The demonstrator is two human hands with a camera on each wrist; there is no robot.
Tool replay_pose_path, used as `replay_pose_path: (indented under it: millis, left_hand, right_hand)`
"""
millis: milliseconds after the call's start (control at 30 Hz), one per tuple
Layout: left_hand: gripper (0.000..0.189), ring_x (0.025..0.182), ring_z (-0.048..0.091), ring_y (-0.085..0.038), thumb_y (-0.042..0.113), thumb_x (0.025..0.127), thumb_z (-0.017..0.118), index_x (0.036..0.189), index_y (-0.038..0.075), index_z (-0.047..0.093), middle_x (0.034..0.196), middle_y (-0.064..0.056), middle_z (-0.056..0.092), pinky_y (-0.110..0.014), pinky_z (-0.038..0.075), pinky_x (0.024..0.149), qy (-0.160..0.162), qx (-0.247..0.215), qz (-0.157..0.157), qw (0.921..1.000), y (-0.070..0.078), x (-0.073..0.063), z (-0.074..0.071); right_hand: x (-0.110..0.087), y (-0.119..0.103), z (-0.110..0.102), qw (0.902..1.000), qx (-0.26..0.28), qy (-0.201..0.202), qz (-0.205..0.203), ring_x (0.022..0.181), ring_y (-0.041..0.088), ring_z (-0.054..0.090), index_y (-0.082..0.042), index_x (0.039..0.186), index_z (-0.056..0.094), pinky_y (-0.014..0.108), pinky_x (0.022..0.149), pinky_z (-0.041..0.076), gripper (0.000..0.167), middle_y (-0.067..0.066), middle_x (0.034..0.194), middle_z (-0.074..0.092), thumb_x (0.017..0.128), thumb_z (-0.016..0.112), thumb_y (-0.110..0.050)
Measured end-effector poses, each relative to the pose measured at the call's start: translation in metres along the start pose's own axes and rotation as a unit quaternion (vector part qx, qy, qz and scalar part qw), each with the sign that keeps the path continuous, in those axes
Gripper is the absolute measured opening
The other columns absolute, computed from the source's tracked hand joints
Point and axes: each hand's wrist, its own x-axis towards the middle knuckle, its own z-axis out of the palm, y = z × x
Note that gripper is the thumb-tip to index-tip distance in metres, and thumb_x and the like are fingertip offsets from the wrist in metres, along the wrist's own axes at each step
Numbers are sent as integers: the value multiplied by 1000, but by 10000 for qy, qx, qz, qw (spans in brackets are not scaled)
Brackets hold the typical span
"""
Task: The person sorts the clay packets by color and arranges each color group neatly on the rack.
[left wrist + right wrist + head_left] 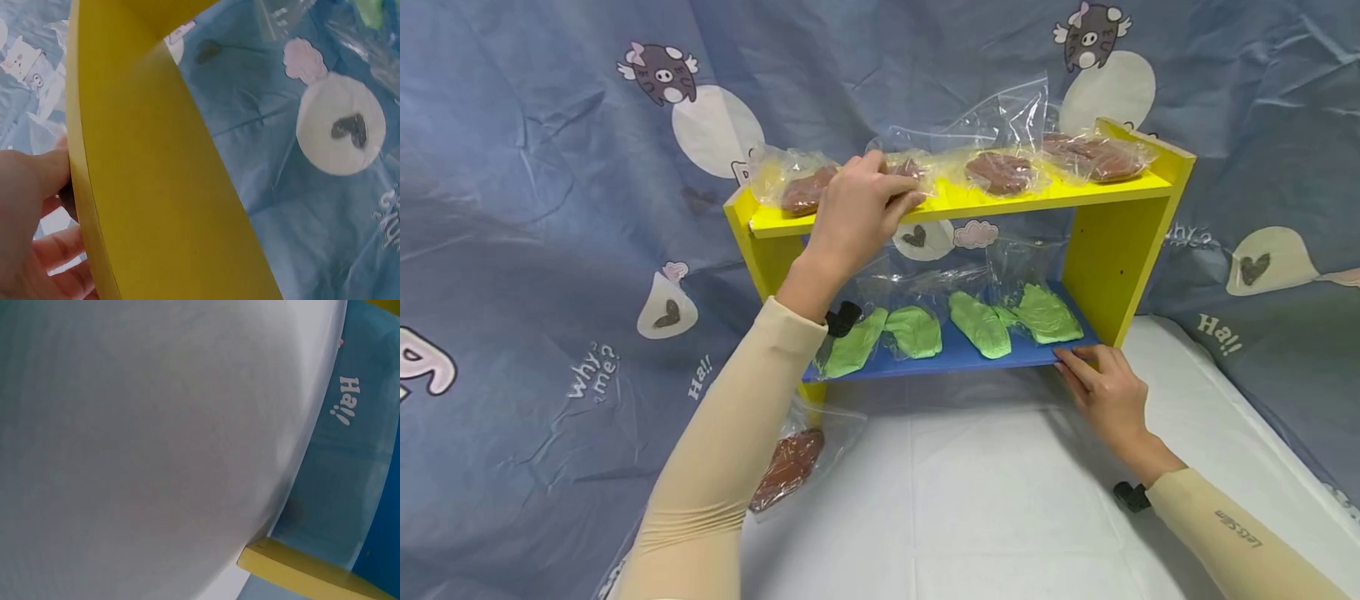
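Note:
On the yellow upper shelf (951,197), my left hand (859,204) reaches over a clear zip bag with a brown piece (904,165) and pinches it. The left wrist view has the thumb and curled fingers (59,247) beside the yellow board, a dark brown bit between them. My right hand (1108,396) grips the front edge of the blue lower shelf (940,364) near its right end, close to the yellow upright (1120,275). That hand is out of sight in the right wrist view, which shows the white tabletop and a yellow shelf foot (306,569).
More bagged brown pieces lie along the top, at the left (805,192), middle (1000,172) and right (1101,158). Several bagged green pieces (981,323) sit on the blue shelf. Another bagged brown piece (790,467) rests at lower left on the white tabletop (970,483). A patterned blue cloth (550,208) hangs behind.

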Motion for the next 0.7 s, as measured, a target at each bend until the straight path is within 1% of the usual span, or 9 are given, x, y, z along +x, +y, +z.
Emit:
replay_pose_path:
  millis: [133, 233, 300, 367, 400, 467, 500, 567, 700]
  left_hand:
    - [32, 90, 47, -24, 40, 103, 55, 118, 20, 75, 102, -6, 53, -37, 42, 76, -231, -26, -164, 9996, 4, -1, 2]
    - [30, 96, 49, -25, 37, 102, 55, 120, 20, 72, 105, -6, 55, -39, 44, 79, -151, -73, -119, 9998, 7, -7, 2]
    - [29, 102, 52, -26, 34, 101, 57, 122, 19, 71, 108, -6, 58, -40, 46, 85, 36, -51, 26, 10000, 6, -14, 0]
    - [29, 109, 54, -28, 30, 100, 60, 124, 17, 70, 113, -7, 62, -43, 46, 93, 316, -51, 247, 9992, 3, -23, -3]
    - [30, 112, 55, -29, 28, 99, 61, 125, 16, 70, 116, -7, 63, -44, 45, 97, 456, -43, 369, 9983, 1, -28, -5]
    - [32, 116, 55, -31, 23, 97, 62, 127, 13, 70, 122, -9, 63, -46, 44, 101, 751, -15, 616, 9953, -5, -40, -9]
    - [32, 116, 55, -31, 20, 97, 62, 127, 12, 70, 123, -11, 63, -47, 44, 102, 883, -15, 737, 9934, -8, -47, -11]
    - [32, 114, 56, -33, 16, 95, 62, 125, 10, 70, 122, -13, 63, -47, 46, 99, 1108, -3, 952, 9893, -15, -60, -14]
    - [30, 108, 58, -34, 9, 93, 63, 122, 7, 71, 118, -16, 64, -48, 49, 92, 1345, -21, 1200, 9836, -29, -85, -20]
  right_hand:
    - [1, 2, -1, 10000, -15, -38, -52, 84, 37, 62, -14, 110, 80, 48, 46, 49, 33, 13, 96, 67, 78, 85, -10]
    - [0, 2, -1, 10000, -30, 20, -61, 83, 37, 62, -14, 110, 80, 48, 45, 49, 33, 13, 96, 67, 77, 85, -10]
    - [0, 1, 1, 10000, -7, 56, -47, 84, 37, 62, -14, 109, 80, 49, 46, 49, 34, 13, 96, 67, 76, 86, -9]
    - [0, 0, 2, 10000, 6, 27, -36, 85, 37, 62, -15, 109, 80, 49, 46, 50, 34, 12, 96, 67, 77, 86, -10]
    - [0, -1, 3, 10000, 12, 3, -36, 85, 37, 62, -15, 110, 80, 49, 47, 50, 34, 12, 96, 67, 77, 86, -10]
    - [-1, -2, 4, 10000, 13, -74, -41, 86, 37, 62, -14, 110, 80, 49, 48, 51, 33, 13, 97, 67, 78, 86, -11]
    - [-1, -2, 4, 9999, 4, -94, -38, 86, 37, 62, -15, 110, 80, 49, 48, 51, 33, 12, 97, 67, 78, 86, -11]
    - [-1, -1, 3, 10000, 0, -73, -14, 85, 37, 62, -15, 110, 80, 50, 49, 51, 33, 12, 97, 67, 77, 86, -10]
    - [0, 0, 1, 10000, -8, -26, 14, 85, 36, 62, -15, 109, 80, 50, 48, 50, 33, 12, 97, 67, 76, 86, -10]
